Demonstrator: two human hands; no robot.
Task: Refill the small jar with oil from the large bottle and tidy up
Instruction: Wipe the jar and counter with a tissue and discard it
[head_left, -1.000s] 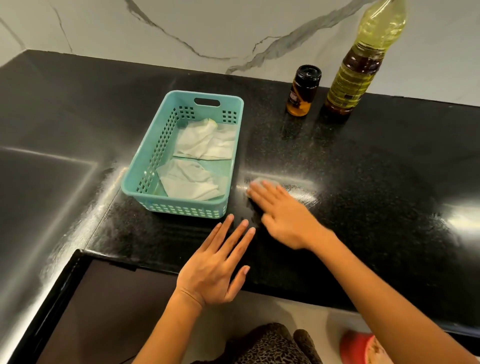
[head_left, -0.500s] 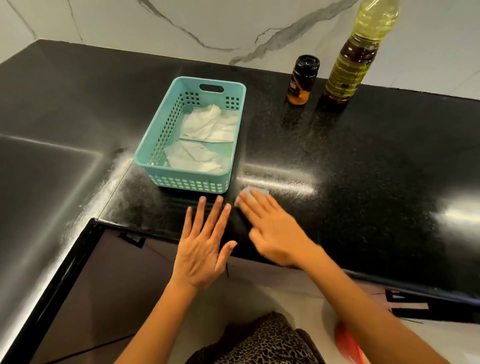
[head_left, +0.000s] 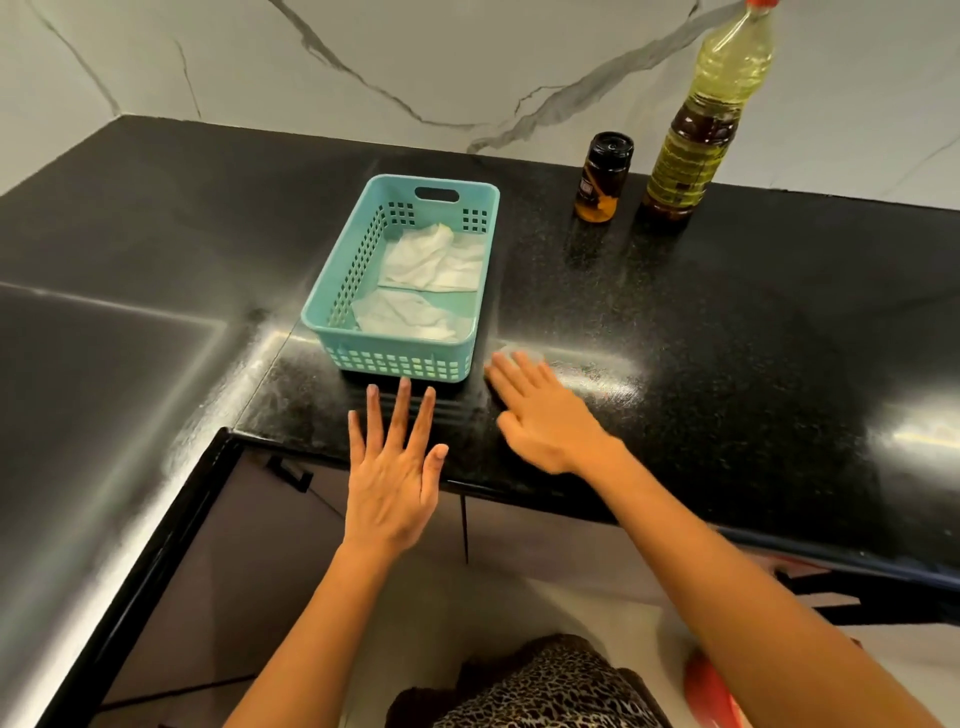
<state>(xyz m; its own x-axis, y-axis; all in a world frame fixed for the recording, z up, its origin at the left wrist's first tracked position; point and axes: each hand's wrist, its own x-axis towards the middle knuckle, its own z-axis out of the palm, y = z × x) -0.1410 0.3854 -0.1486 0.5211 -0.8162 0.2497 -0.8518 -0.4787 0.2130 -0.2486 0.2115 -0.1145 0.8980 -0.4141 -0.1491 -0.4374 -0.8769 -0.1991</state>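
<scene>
The small dark-lidded jar (head_left: 602, 176) holds amber oil and stands capped at the back of the black counter (head_left: 727, 338). Just right of it stands the large oil bottle (head_left: 691, 156), upright with a red cap. My right hand (head_left: 545, 421) lies flat, pressing a pale tissue (head_left: 527, 355) onto the counter beside the teal basket (head_left: 395, 347); only the tissue's edge shows past my fingertips. My left hand (head_left: 389, 478) is open with fingers spread, over the counter's front edge just before the basket.
The teal basket holds crumpled white tissues (head_left: 431, 260). A marble wall backs the counter. The counter turns a corner at the left. A red object (head_left: 711, 691) shows on the floor at the bottom right.
My right hand has drawn back towards the front edge and then pushed forward again with the tissue. My left hand has slid left and now points straight at the basket.
</scene>
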